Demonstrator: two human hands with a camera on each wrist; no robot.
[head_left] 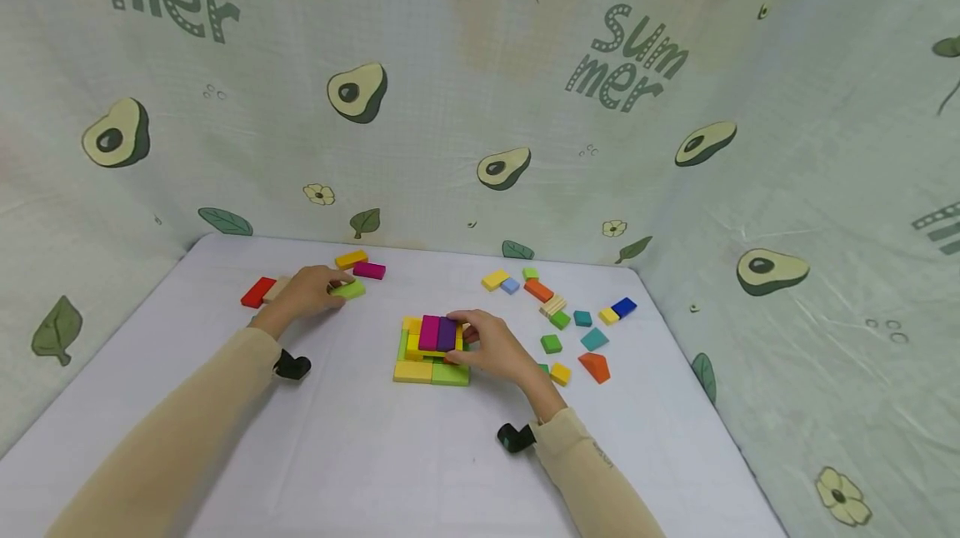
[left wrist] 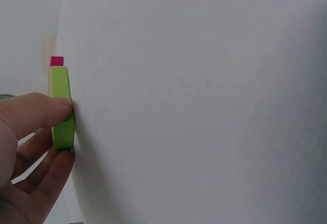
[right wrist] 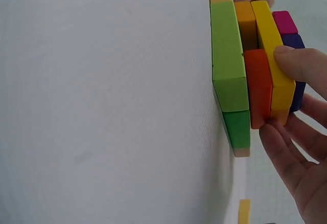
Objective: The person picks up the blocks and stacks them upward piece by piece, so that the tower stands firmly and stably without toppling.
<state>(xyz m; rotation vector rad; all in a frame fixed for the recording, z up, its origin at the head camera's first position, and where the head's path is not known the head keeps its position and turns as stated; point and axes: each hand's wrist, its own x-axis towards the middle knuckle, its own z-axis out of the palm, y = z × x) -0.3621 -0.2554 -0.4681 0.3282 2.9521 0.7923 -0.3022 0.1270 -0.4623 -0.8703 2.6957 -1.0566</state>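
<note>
The left hand (head_left: 311, 288) pinches a green block (head_left: 348, 290) between thumb and fingers, over the left part of the tabletop (head_left: 360, 455) and apart from the stack (head_left: 429, 352); whether the green block touches the tabletop cannot be told with certainty. Just beyond it lie a magenta bar (head_left: 369, 270) and a yellow bar (head_left: 351, 259). A red block (head_left: 258, 292) and a wooden block (head_left: 276, 288), partly hidden, lie left of the same hand. The right hand (head_left: 491, 345) grips the right end of the stack, thumb on the near face of a yellow block (right wrist: 276, 70), the other fingers at the end and far side. Below that block shows an orange block (right wrist: 259, 88); on top, a magenta block (head_left: 429, 332) and a purple block (head_left: 447, 335) stand side by side. Base pieces include a lime block (right wrist: 228, 50). Loose blocks are scattered right of the stack, among them a blue block (head_left: 624, 307), a teal block (head_left: 595, 340) and an orange wedge (head_left: 595, 367). A printed cloth (head_left: 435, 38) hangs behind.
</note>
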